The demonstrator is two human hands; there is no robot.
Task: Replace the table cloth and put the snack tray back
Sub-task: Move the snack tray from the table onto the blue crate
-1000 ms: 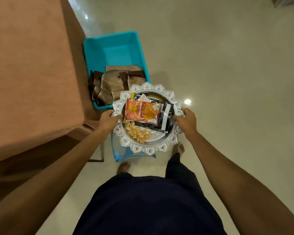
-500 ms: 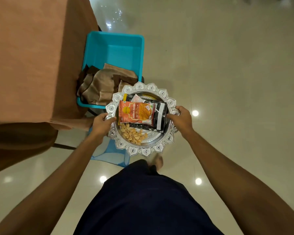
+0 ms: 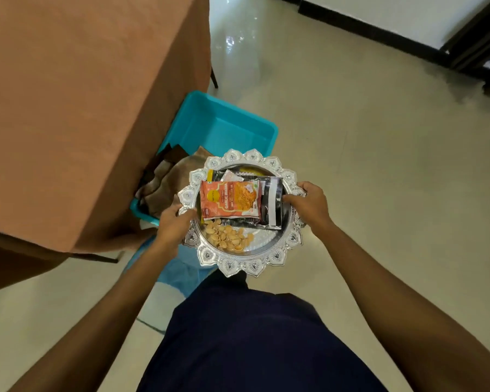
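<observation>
Change: half a second ago the bench filled less of the view; now its covered top spreads from 9 to 12 o'clock, and the bin sits further up, so the person has turned toward it.
Meaning: the fresh cloth looks already laid, and I judge that carrying the tray over is the step in hand.
Snack tray point(image 3: 239, 265): silver, round, with a scalloped rim; held in the air at the centre of the view, above the floor and not yet over the bench.
Left hand point(image 3: 171, 226): curled closed around the tray's rim at its 9 o'clock side, thumb on top.
Right hand point(image 3: 309, 206): closed likewise on the rim at 3 o'clock.
Tray contents: an orange snack packet point(image 3: 229, 202) lying over black packets point(image 3: 269, 205), with a heap of pistachio shells point(image 3: 228, 240) at 6 o'clock.
Bench point(image 3: 77, 108): draped in a brown table cloth, nothing on it.
Turquoise bin point(image 3: 232, 128): on the floor just beside the bench, at 11 o'clock from the tray; it holds crumpled brown cloth point(image 3: 164, 182) at its near end, the far end bare.
</observation>
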